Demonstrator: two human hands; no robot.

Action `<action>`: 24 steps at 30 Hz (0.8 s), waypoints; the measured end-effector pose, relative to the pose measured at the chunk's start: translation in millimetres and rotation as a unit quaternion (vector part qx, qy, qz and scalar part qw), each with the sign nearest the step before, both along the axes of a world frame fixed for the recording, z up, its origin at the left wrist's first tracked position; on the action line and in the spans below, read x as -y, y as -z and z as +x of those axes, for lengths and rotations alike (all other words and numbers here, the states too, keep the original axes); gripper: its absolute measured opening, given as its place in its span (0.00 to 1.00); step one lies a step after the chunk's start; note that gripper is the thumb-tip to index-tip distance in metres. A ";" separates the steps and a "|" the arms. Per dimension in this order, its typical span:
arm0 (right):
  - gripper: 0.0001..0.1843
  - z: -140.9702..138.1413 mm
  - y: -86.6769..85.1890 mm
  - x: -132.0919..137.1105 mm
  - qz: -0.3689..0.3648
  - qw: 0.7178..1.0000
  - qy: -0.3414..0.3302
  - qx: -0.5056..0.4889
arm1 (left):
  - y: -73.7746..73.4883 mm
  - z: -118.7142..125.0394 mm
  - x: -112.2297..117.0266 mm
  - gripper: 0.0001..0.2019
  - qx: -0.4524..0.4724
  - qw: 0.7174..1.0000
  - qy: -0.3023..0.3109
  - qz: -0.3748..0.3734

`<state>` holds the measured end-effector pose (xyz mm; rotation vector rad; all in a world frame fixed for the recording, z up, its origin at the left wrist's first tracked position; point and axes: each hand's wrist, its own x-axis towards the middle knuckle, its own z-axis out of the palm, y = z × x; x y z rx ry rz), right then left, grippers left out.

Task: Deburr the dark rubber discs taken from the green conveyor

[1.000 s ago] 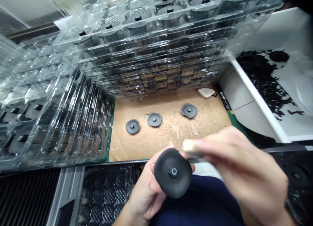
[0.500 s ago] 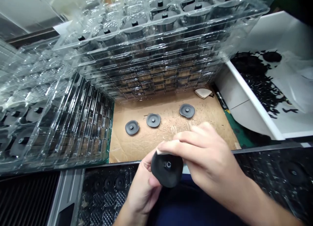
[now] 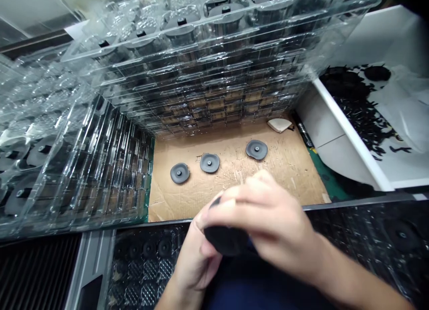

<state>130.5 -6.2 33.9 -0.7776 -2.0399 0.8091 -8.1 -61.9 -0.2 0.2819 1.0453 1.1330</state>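
Observation:
My left hand [image 3: 197,254] is closed around the edge of a dark round rubber part [image 3: 226,242], holding it tilted in front of my body. Across the top of this part lies my right hand [image 3: 268,214], its fingers bent and pressed together at the rim, slightly blurred. What sits under those fingertips is hidden. The rubber part's centre is covered by my fingers. Beyond my hands, three similar parts with small central studs lie on the cardboard: a left one [image 3: 180,173], a middle one [image 3: 209,163] and a right one [image 3: 256,150].
Stacked clear plastic trays [image 3: 214,50] rise behind the cardboard [image 3: 187,202], with more trays [image 3: 77,167] at left. A pale wedge [image 3: 279,125] and a black pen-like tool [image 3: 304,133] lie at the back right. A white bin [image 3: 355,140] holds black scraps [image 3: 358,113].
My right hand has moved left and over the held part, covering its central stud. The whitish bit seen at the right fingertips before is now hidden. The loose parts stay put.

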 end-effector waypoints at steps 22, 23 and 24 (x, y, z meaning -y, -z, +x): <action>0.12 36.9 60.5 19.7 -0.232 0.944 0.233 0.018 | 1.7 -5.7 2.7 0.26 0.193 0.981 0.021 0.013; 0.11 32.1 44.5 21.0 -0.208 0.949 0.236 -0.008 | 1.9 -3.5 3.2 0.27 0.180 0.984 0.016 0.010; 0.11 25.9 29.2 22.9 -0.167 0.960 0.222 -0.034 | 1.7 -1.3 3.8 0.26 0.162 0.987 0.007 0.008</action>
